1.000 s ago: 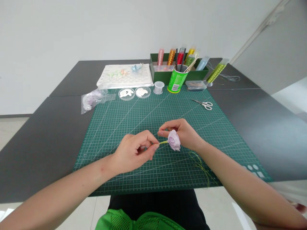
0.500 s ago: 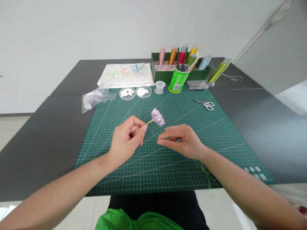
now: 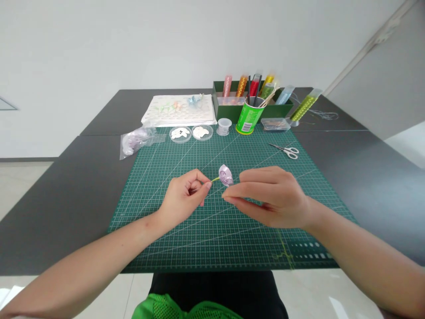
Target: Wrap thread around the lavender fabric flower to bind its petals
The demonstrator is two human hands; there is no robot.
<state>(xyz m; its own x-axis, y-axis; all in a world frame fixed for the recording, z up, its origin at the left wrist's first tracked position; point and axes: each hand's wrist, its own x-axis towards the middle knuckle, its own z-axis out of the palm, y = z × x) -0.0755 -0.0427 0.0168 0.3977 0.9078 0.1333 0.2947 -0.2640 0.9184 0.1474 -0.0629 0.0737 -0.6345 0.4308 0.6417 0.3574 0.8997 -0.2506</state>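
Observation:
My left hand (image 3: 187, 192) pinches the thin green stem of a pale lilac artificial flower (image 3: 226, 176) between thumb and forefinger. The bloom points right, above the cutting mat. Just to its right, my right hand (image 3: 265, 195) is closed in a pinch, thumb and forefinger tips together near the flower's lower edge. Whatever those fingertips hold, perhaps a fine thread, is too small to make out. Loose green threads (image 3: 283, 252) lie on the mat below my right wrist.
The green cutting mat (image 3: 186, 239) covers the table's middle. Scissors (image 3: 287, 151) lie on its right. Behind are two dishes of white pieces (image 3: 180, 134), a green can (image 3: 249, 118), a dark green box (image 3: 229, 114) with thread spools, a plastic bag (image 3: 136, 141) and white sheets (image 3: 177, 116).
My right hand has risen and shifted right, its back turned more toward me. The bloom has turned slightly in my left hand. The whole view has shifted a little.

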